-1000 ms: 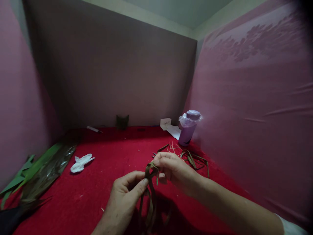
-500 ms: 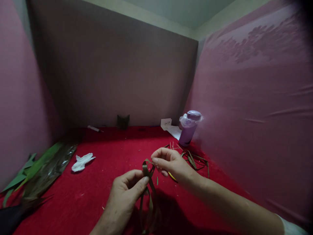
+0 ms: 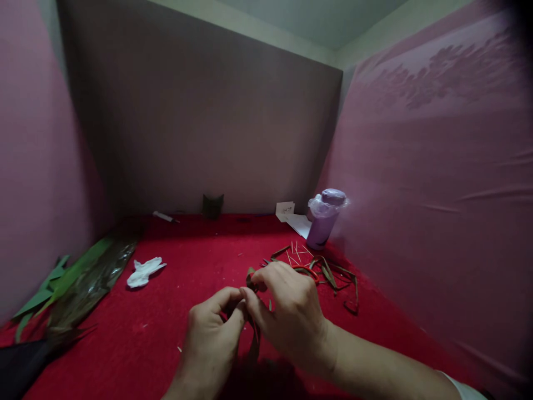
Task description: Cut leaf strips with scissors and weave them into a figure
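Note:
Between my two hands is a looped strip of dark green leaf (image 3: pixel 250 275), its tail hanging below my fingers. My left hand (image 3: pixel 214 333) pinches the strip from the left, thumb and index finger pressed together. From the right, my right hand (image 3: pixel 287 311) closes on the loop, its thumb and index finger almost touching the left fingertips. The fingers cover most of the loop. Just behind my right hand lie scissors with a red handle (image 3: pixel 307 271), partly hidden by it.
Thin sticks (image 3: pixel 295 254) and loose leaf strips (image 3: pixel 328 273) lie at right. Farther back stands a purple bottle (image 3: pixel 321 228) wrapped in plastic, beside white papers (image 3: pixel 298 224). Crumpled tissue (image 3: pixel 145 272), green leaves (image 3: pixel 70 278) and a syringe (image 3: pixel 164 216) are at left. A dark green folded piece (image 3: pixel 212 206) stands at the back.
My right hand has moved left and down onto the loop, meeting my left fingertips. The loop is now mostly covered. The red-handled scissors have come into view behind my right hand.

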A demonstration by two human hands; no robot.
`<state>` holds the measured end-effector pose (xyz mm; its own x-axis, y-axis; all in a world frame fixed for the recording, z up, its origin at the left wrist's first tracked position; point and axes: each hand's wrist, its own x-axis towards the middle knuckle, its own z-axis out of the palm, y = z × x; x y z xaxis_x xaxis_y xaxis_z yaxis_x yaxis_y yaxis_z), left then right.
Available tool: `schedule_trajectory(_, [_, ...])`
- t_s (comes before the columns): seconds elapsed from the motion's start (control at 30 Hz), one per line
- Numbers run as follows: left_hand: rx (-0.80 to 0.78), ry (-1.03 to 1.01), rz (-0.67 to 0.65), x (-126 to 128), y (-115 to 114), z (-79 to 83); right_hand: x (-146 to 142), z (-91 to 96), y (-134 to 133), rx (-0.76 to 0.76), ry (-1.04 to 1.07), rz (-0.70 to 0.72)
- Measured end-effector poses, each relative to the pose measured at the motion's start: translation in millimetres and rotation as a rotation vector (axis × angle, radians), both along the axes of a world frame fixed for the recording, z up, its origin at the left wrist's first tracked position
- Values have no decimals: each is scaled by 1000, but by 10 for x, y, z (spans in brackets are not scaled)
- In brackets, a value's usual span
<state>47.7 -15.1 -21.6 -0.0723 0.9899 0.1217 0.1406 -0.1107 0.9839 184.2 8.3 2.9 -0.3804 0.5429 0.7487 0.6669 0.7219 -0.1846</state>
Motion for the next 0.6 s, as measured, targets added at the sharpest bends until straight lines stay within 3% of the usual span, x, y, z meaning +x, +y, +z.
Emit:
schedule_trajectory(0.17, [231,282,131,-33,-33,-78,-86,-4,-30,37,36,-56])
schedule_trajectory(0.27, [311,345,169,-45,-23,-85,-112,-40,-40,38,60,-59])
schedule_trajectory(0.4, [252,251,152,-39,2,-41,-133,-83,-33,-51,153,-6])
schedule_trajectory(0.6, [61,-78,73,-20,2,30,-152,-74,-5,-374,430,89])
